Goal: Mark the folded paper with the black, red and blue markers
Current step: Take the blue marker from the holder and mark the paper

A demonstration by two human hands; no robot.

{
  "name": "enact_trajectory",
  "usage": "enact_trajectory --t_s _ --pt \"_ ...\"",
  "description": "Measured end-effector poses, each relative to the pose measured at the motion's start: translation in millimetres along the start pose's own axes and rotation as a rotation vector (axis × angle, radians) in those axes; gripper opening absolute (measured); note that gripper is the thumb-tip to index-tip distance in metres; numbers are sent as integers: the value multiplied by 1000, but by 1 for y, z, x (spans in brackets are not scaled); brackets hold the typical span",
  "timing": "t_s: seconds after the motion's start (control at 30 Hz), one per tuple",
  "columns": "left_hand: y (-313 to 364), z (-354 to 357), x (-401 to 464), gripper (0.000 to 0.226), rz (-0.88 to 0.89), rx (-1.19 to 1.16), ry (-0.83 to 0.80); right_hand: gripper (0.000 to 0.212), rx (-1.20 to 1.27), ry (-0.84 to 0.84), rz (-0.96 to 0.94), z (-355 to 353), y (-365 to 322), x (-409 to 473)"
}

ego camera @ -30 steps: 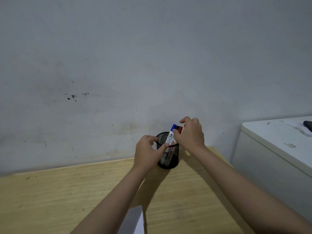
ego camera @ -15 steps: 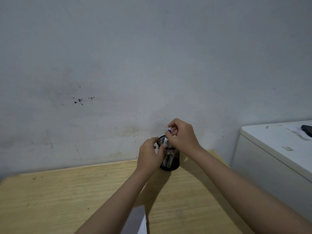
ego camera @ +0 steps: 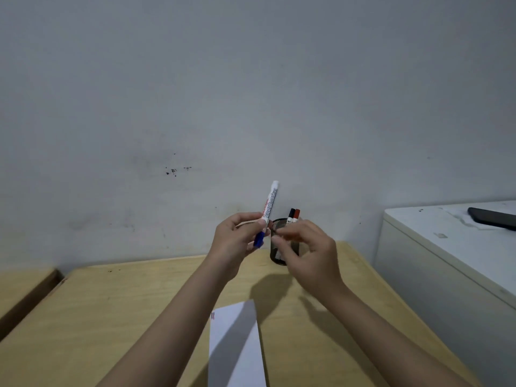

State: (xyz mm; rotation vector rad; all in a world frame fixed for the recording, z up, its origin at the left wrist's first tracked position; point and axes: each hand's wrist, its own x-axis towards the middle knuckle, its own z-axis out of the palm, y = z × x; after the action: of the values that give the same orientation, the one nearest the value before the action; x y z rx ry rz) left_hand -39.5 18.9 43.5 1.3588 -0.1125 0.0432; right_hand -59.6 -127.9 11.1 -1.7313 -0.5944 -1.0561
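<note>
My left hand [ego camera: 234, 244] holds the blue marker [ego camera: 269, 212] above the table, tilted, with its blue cap pointing down at my fingers and its white barrel rising up. My right hand [ego camera: 307, 252] hovers just right of it with curled fingers, holding nothing I can see, in front of the black mesh pen cup [ego camera: 280, 241]. The black marker [ego camera: 291, 215] and red marker [ego camera: 297, 215] stand in that cup. The folded white paper [ego camera: 237, 344] lies on the table below my arms, with small red and dark marks near its upper left corner.
The wooden table [ego camera: 111, 317] meets a grey wall at the back. A white cabinet [ego camera: 446, 247] stands to the right, with a dark phone [ego camera: 491, 217] on top. A second wooden surface [ego camera: 19, 289] lies at the far left.
The blue marker has come out of the pen cup and now sits in my left hand, cap down. My right hand has let go of it. The view has tilted down, showing more paper.
</note>
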Motion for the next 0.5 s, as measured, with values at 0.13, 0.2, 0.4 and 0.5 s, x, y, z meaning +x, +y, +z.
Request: enact_trajectory --t_s 0.13,0.2,0.4,0.5 --pt "6 -12 -36 16 83 128 -60 16 231 136 589 6 -27 0" --pt "7 -14 -54 15 122 213 -105 29 343 68 781 12 -36 1" --pt "10 -28 -91 22 167 400 -43 43 413 124 822 17 -58 -4" --pt "14 -32 -99 17 205 473 25 38 408 15 817 19 -66 -8"
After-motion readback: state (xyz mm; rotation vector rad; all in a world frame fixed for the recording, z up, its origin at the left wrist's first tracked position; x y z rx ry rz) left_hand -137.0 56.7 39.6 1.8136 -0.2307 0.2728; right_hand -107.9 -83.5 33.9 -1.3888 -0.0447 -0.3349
